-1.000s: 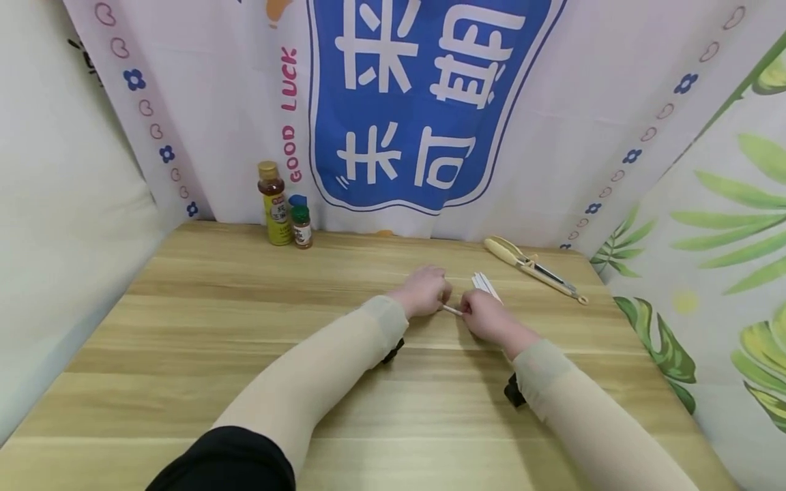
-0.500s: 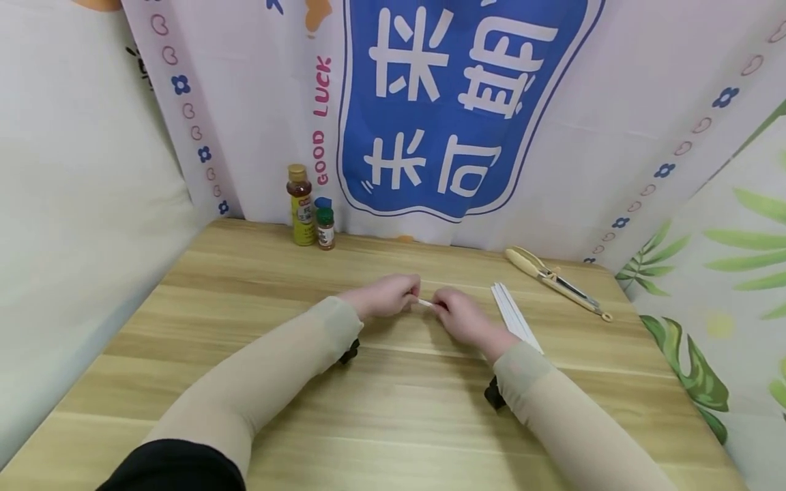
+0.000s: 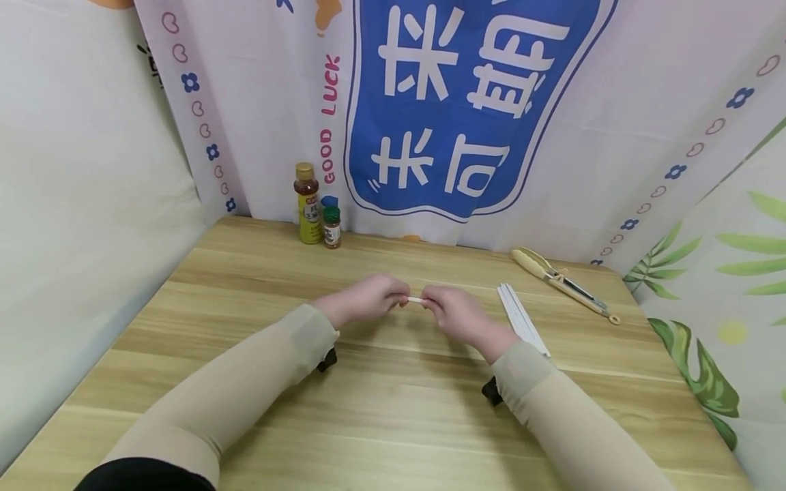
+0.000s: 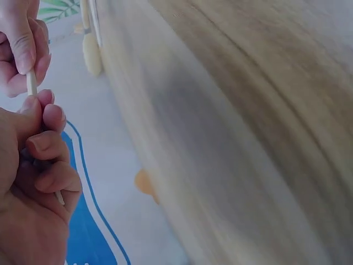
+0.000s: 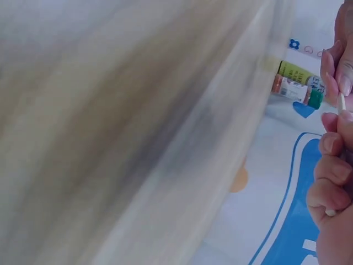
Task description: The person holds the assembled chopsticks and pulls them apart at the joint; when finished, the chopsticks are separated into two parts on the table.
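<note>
Hands (image 3: 371,299) (image 3: 460,317) pinch pale stick (image 3: 415,300) between them; white strips (image 3: 522,318) near right sleeve (image 3: 580,409).

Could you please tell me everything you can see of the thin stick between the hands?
The stick is slim, pale and plain, its material unclear. Held above the table, it runs sideways, pinched by the left hand and right hand, a short stretch bare between them. A tip peeps from each hand.

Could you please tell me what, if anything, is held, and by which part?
A thin pale stick: the left hand grips it toward one end and the right hand toward the other, a short stretch showing between them.
</note>
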